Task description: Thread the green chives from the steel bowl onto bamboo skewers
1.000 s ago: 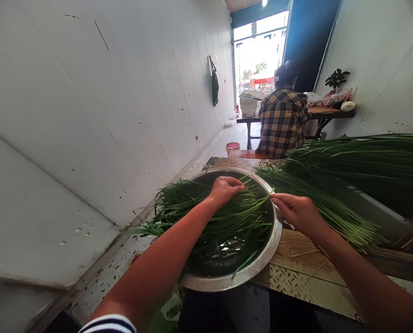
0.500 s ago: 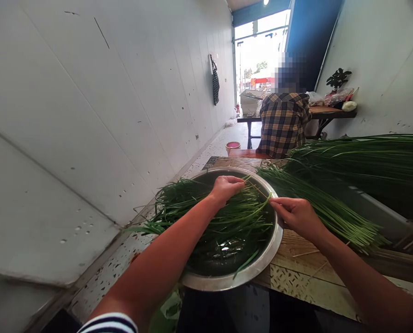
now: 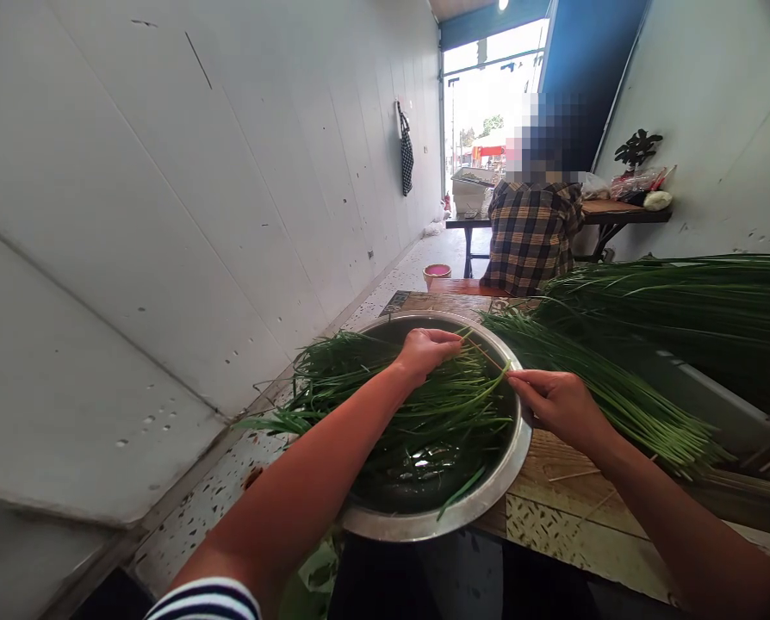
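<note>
A round steel basin (image 3: 481, 499) sits at the near end of a wooden table (image 3: 553, 508). A thick layer of long green chive stalks (image 3: 385, 396) lies across it, tips hanging over its left rim. My left hand (image 3: 427, 351) is curled over the stalks near the basin's far side, pinching a stalk. My right hand (image 3: 553, 400) rests at the basin's right rim, fingers pinched on the pale end of the same stalk. Dark water shows in the basin's bottom.
A large heap of chives (image 3: 669, 319) covers the table to the right. A white wall runs close along the left. A person in a plaid shirt (image 3: 532, 237) sits ahead, back turned, at another table (image 3: 624, 213). A pink bowl (image 3: 435, 274) stands on the floor.
Both hands have stayed over the basin, shifting only slightly. The view has drifted a little to the left.
</note>
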`<action>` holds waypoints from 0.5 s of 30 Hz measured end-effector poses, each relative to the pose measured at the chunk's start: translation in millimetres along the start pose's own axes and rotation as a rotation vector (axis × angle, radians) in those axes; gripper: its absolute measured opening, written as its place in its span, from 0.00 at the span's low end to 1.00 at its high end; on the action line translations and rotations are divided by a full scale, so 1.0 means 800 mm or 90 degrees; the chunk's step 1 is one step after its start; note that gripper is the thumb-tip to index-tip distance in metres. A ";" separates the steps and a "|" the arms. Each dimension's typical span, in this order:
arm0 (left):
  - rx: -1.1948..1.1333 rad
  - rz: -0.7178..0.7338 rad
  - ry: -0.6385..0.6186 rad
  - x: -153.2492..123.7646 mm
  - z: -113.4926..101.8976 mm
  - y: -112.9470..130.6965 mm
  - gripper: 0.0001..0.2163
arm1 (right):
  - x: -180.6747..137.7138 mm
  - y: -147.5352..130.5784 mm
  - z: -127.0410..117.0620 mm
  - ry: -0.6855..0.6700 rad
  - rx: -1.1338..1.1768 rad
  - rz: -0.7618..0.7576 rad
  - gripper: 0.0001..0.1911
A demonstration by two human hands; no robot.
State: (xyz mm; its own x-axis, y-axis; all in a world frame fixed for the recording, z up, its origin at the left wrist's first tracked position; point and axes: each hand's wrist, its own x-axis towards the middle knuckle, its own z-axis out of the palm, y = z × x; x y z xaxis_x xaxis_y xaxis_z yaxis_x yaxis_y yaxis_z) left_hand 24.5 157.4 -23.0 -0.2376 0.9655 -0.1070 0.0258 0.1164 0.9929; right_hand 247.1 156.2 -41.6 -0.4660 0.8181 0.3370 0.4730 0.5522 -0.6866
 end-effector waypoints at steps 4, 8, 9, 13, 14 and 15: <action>0.009 0.017 0.002 0.002 0.000 -0.003 0.09 | 0.000 -0.002 -0.002 0.002 -0.004 -0.010 0.16; 0.056 0.058 0.003 0.001 0.002 -0.005 0.10 | 0.001 -0.003 -0.003 0.006 -0.008 -0.016 0.16; 0.064 0.066 0.000 -0.001 0.002 -0.005 0.10 | 0.001 -0.003 -0.003 0.003 -0.009 -0.014 0.16; 0.080 0.085 -0.010 -0.005 0.005 0.000 0.10 | -0.001 -0.004 -0.003 -0.012 -0.011 0.003 0.17; 0.084 0.086 -0.011 -0.006 0.005 0.000 0.10 | -0.002 -0.004 -0.003 -0.012 -0.010 0.005 0.18; 0.090 0.087 -0.012 -0.005 0.004 0.000 0.10 | -0.002 -0.003 -0.002 -0.010 -0.006 0.007 0.18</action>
State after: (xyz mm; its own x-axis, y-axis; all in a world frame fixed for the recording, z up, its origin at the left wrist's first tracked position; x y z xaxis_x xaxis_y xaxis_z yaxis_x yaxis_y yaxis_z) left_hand 29.1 154.1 -22.5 -0.2038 0.9787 0.0252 0.1929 0.0149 0.9811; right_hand 248.0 153.7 -39.1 -0.4729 0.8212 0.3195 0.4853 0.5453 -0.6834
